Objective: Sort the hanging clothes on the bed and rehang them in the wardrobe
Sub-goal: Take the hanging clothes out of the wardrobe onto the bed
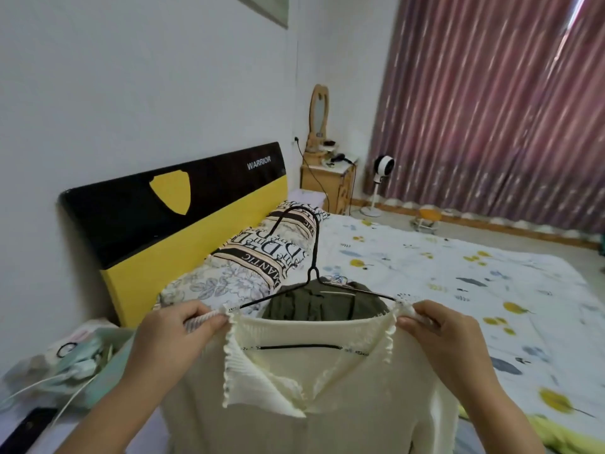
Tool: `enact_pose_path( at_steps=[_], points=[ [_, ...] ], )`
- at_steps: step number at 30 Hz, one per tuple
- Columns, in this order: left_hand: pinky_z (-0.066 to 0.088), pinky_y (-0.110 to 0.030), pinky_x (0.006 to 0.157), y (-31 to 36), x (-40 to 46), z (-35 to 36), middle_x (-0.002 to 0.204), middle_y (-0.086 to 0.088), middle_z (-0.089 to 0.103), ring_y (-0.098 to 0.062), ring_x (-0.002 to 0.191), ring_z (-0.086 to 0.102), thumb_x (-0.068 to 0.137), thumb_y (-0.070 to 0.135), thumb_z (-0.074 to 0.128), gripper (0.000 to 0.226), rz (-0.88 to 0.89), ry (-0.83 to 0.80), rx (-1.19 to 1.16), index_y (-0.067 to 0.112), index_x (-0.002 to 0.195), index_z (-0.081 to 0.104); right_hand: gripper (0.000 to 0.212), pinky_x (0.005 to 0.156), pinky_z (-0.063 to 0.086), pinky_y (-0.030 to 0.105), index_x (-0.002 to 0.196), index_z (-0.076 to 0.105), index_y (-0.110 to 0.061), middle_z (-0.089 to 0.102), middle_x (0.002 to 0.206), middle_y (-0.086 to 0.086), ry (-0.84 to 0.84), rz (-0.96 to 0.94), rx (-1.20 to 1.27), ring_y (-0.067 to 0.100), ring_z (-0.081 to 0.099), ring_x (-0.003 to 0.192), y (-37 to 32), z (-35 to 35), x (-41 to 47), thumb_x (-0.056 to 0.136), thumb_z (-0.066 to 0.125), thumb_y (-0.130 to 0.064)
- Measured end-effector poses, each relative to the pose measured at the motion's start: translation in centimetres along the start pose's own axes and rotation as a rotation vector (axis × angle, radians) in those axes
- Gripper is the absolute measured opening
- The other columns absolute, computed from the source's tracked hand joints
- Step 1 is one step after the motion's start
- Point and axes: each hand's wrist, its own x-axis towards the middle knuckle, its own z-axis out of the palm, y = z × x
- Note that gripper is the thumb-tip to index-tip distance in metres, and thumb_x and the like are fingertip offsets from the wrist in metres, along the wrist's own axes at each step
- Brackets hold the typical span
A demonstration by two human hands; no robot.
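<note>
Above bed (425,263), hands (178,326) (435,326) pinch top's (304,404) shoulders.

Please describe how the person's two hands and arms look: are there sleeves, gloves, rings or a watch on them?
The left hand and the right hand are both bare, with no gloves. No ring shows on the fingers and no watch or bracelet on either wrist. Both forearms are uncovered as far as the picture's lower edge, so no sleeve is visible. The nails look short and unpainted.

"WARRIOR" on headboard (183,204); partial "MANTIC" on pillow (262,257)
</note>
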Motion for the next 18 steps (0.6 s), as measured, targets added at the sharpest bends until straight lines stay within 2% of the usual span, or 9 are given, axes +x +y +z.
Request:
enact_pose_path(
  at_steps=[3,6,9,13,16,18],
  points=[
    [0.033,-0.022,0.053,1.3,1.5,3.3,0.060,0.005,0.063,-0.008,0.060,0.052,0.073,0.026,0.076,0.019,-0.018,-0.045,0.006,0.025,0.059,0.064,0.029,0.055,0.035,0.034,0.057,0.053,-0.022,0.050,0.050,0.000,0.020,0.043,-0.016,0.017,0.044,0.055,2.3,-0.6,1.8,0.075,0.076,-0.020],
    [0.034,-0.022,0.054,1.5,3.5,6.2,0.061,0.005,0.064,-0.011,0.061,0.055,0.073,0.024,0.077,0.025,-0.018,-0.097,-0.020,0.029,0.056,0.060,0.026,0.055,0.034,0.032,0.059,0.056,-0.018,0.051,0.051,0.001,0.016,0.070,-0.027,0.020,0.046,0.057,4.0,-0.5,3.8,0.075,0.076,-0.019],
    [0.036,-0.023,0.055,1.6,6.1,8.7,0.062,0.003,0.065,-0.014,0.063,0.056,0.074,0.025,0.076,0.020,-0.015,-0.145,-0.020,0.026,0.059,0.063,0.020,0.055,0.035,0.029,0.066,0.062,-0.012,0.056,0.057,0.005,0.012,0.097,-0.046,0.020,0.050,0.060,5.4,0.2,6.2,0.077,0.075,-0.022],
    [0.034,-0.022,0.053,1.2,10.7,12.0,0.062,-0.002,0.064,-0.016,0.062,0.055,0.074,0.026,0.075,0.016,-0.001,-0.181,-0.028,0.018,0.064,0.066,0.020,0.055,0.035,0.031,0.066,0.061,-0.014,0.057,0.056,0.003,0.024,0.146,-0.080,0.017,0.050,0.059,6.9,2.4,9.8,0.077,0.074,-0.025],
    [0.039,-0.024,0.056,0.2,14.9,15.0,0.063,0.002,0.065,-0.016,0.063,0.057,0.075,0.026,0.075,0.014,-0.008,-0.216,-0.047,0.021,0.065,0.066,0.021,0.054,0.034,0.030,0.066,0.060,-0.014,0.054,0.054,0.001,0.037,0.197,-0.094,0.015,0.049,0.058,8.1,4.6,12.8,0.078,0.073,-0.026],
    [0.041,-0.022,0.059,-0.5,19.1,17.5,0.066,0.009,0.065,-0.010,0.066,0.057,0.075,0.025,0.075,0.013,0.005,-0.231,-0.061,0.027,0.067,0.065,0.023,0.053,0.033,0.030,0.064,0.058,-0.014,0.049,0.051,-0.002,0.054,0.226,-0.111,0.013,0.046,0.056,8.8,7.1,15.9,0.078,0.073,-0.025]
  ],
)
